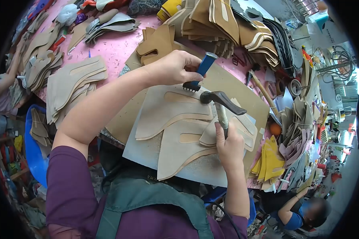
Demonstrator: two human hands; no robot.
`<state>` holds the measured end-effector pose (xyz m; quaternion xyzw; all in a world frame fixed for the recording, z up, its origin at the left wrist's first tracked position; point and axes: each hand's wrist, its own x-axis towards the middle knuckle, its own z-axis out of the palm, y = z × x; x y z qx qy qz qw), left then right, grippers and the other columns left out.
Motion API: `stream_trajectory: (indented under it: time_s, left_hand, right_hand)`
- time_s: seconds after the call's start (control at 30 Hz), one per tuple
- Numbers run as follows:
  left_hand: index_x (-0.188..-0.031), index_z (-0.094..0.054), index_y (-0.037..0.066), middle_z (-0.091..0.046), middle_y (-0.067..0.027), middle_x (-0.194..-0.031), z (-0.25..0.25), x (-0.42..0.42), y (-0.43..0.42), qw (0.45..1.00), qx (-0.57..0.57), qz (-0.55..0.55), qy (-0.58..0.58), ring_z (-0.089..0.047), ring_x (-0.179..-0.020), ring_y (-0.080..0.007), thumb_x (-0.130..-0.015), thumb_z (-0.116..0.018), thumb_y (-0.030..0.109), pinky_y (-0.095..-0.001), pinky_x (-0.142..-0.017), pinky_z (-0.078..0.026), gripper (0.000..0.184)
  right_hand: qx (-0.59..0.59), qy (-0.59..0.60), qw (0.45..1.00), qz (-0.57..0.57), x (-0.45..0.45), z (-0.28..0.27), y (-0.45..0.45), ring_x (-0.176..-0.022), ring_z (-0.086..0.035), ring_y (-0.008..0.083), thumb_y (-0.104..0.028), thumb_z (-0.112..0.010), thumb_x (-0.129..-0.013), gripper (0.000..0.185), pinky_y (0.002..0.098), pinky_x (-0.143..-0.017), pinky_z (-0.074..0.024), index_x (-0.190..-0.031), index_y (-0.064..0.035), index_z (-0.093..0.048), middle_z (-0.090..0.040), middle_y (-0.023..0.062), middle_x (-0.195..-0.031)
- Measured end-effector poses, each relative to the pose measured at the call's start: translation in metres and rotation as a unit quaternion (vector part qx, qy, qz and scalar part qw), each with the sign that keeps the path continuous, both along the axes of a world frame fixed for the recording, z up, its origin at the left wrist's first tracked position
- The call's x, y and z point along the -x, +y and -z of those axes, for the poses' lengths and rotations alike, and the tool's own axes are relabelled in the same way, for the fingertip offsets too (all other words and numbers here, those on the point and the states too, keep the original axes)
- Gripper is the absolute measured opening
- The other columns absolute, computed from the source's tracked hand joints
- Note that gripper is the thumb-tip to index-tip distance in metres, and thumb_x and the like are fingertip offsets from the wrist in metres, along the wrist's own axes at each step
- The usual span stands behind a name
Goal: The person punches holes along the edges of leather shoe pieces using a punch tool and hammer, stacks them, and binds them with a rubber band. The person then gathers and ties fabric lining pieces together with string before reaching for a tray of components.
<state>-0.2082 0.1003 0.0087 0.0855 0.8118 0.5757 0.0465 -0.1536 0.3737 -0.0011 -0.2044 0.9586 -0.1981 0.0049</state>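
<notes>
Upright in my left hand (172,68) is a blue multi-prong punch (207,63), gripped between thumb and fingers. Its toothed lower end is at the upper edge of a beige cut piece (169,105) with a long slot; whether the teeth touch is unclear. My right hand (231,148) is wrapped around the handle of a hammer (224,101), its dark head just below and right of the punch. Another slotted beige piece (185,149) overlaps the first, with smaller ones (243,131) under the hammer. All lie on a pale board (141,149).
Brown sheet material (253,109) lies beneath the board on a pink table (121,42). Stacks of beige pieces (75,81), brown pieces (211,22) and yellow pieces (269,161) surround it. A wooden-handled tool (263,91) lies right; a blue bin (36,163) stands left. Co-workers sit at both sides.
</notes>
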Motion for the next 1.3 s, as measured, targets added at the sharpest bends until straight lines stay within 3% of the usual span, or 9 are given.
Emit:
stream_trajectory:
  time_s: [0.27, 0.33, 0.43, 0.47, 0.53, 0.6, 0.83, 0.97, 1.3]
  left_hand:
    - [-0.095, -0.071, 0.001, -0.069, -0.0044, -0.08, 0.012, -0.004, -0.001, 0.996, -0.005, 0.003, 0.084, -0.054, -0.065, -0.01, -0.083, -0.068, 0.004, -0.0221, -0.063, -0.045, 0.013]
    - [-0.095, -0.071, 0.001, -0.069, -0.0045, -0.08, 0.019, -0.01, 0.003, 0.996, -0.01, 0.009, 0.087, -0.054, -0.064, -0.01, -0.083, -0.068, 0.004, -0.0221, -0.063, -0.044, 0.013]
    - [-0.094, -0.071, 0.001, -0.069, -0.005, -0.079, 0.014, -0.012, 0.004, 0.997, 0.0, 0.009, 0.071, -0.052, -0.062, -0.0101, -0.082, -0.068, 0.003, -0.0224, -0.061, -0.043, 0.013]
    - [-0.094, -0.071, 0.001, -0.069, -0.0052, -0.079, 0.009, -0.012, 0.002, 0.997, 0.005, 0.01, 0.07, -0.052, -0.062, -0.0102, -0.081, -0.068, 0.002, -0.0226, -0.061, -0.043, 0.013]
    - [-0.094, -0.07, 0.001, -0.068, -0.0041, -0.078, 0.007, -0.011, 0.003, 0.995, 0.003, 0.011, 0.097, -0.052, -0.062, -0.0109, -0.081, -0.068, 0.002, -0.0235, -0.061, -0.043, 0.013]
    - [-0.094, -0.069, 0.002, -0.067, -0.0019, -0.077, 0.017, -0.015, 0.007, 0.992, -0.002, 0.024, 0.12, -0.051, -0.061, -0.0122, -0.081, -0.068, 0.001, -0.0253, -0.061, -0.044, 0.013]
    - [-0.094, -0.069, 0.001, -0.068, -0.0025, -0.077, 0.01, -0.018, 0.003, 0.996, 0.008, -0.011, 0.084, -0.053, -0.062, -0.0123, -0.081, -0.067, 0.002, -0.0254, -0.061, -0.046, 0.013]
    - [-0.097, -0.071, 0.0, -0.068, -0.0056, -0.079, 0.013, -0.019, -0.007, 0.931, -0.292, -0.216, 0.021, -0.057, -0.065, -0.0108, -0.084, -0.066, 0.002, -0.0215, -0.063, -0.047, 0.014]
    - [-0.093, -0.07, -0.001, -0.068, -0.0066, -0.077, 0.009, -0.041, 0.035, 0.994, -0.059, -0.094, -0.001, -0.057, -0.064, -0.011, -0.084, -0.067, 0.005, -0.023, -0.061, -0.047, 0.012]
  right_hand:
    - [0.115, 0.01, 0.993, 0.021, 0.022, -0.072, 0.014, -0.062, -0.047, 0.0167, -0.018, -0.056, -0.094, 0.018, 0.0292, -0.058, -0.039, -0.088, -0.0024, -0.062, -0.052, 0.005, -0.067]
    - [0.485, 0.016, 0.874, -0.032, 0.028, -0.136, 0.027, -0.053, -0.042, 0.0077, -0.022, -0.044, -0.094, 0.027, 0.0196, -0.055, -0.0373, -0.077, -0.0055, -0.056, -0.048, 0.0012, -0.065]
    - [0.545, 0.216, 0.776, -0.232, 0.049, -0.22, 0.035, -0.046, -0.031, 0.0076, -0.025, -0.03, -0.098, 0.03, 0.0231, -0.049, -0.0313, -0.074, -0.0164, -0.044, -0.04, -0.0051, -0.056]
    - [0.354, 0.463, 0.812, 0.034, 0.037, -0.185, -0.019, -0.048, -0.033, 0.0076, -0.026, -0.031, -0.097, 0.027, 0.0232, -0.05, -0.0313, -0.076, -0.0155, -0.044, -0.041, -0.0044, -0.057]
    - [0.499, 0.207, 0.841, -0.042, 0.047, -0.106, 0.006, -0.052, -0.039, 0.0072, -0.025, -0.039, -0.097, 0.025, 0.0226, -0.051, -0.0338, -0.077, -0.0124, -0.047, -0.043, -0.0024, -0.058]
    - [0.253, -0.201, 0.945, 0.056, 0.031, -0.078, -0.019, -0.056, -0.048, 0.0093, -0.016, -0.054, -0.094, 0.017, 0.0234, -0.053, -0.0393, -0.083, -0.0042, -0.058, -0.055, 0.0006, -0.063]
    - [0.038, -0.02, 0.999, 0.014, 0.007, -0.017, 0.014, -0.051, -0.053, 0.0263, -0.029, -0.059, -0.094, 0.028, 0.0385, -0.052, -0.0424, -0.088, -0.0018, -0.057, -0.06, 0.0113, -0.063]
    - [-0.001, -0.026, 0.999, 0.021, -0.003, -0.001, 0.01, -0.048, -0.051, 0.0344, -0.032, -0.06, -0.093, 0.03, 0.0404, -0.05, -0.0416, -0.091, -0.0023, -0.057, -0.058, 0.0144, -0.06]
    - [0.028, -0.011, 1.0, -0.002, -0.01, -0.008, 0.034, -0.047, -0.052, 0.0342, -0.033, -0.06, -0.093, 0.03, 0.0415, -0.049, -0.041, -0.087, -0.0038, -0.053, -0.057, 0.0132, -0.058]
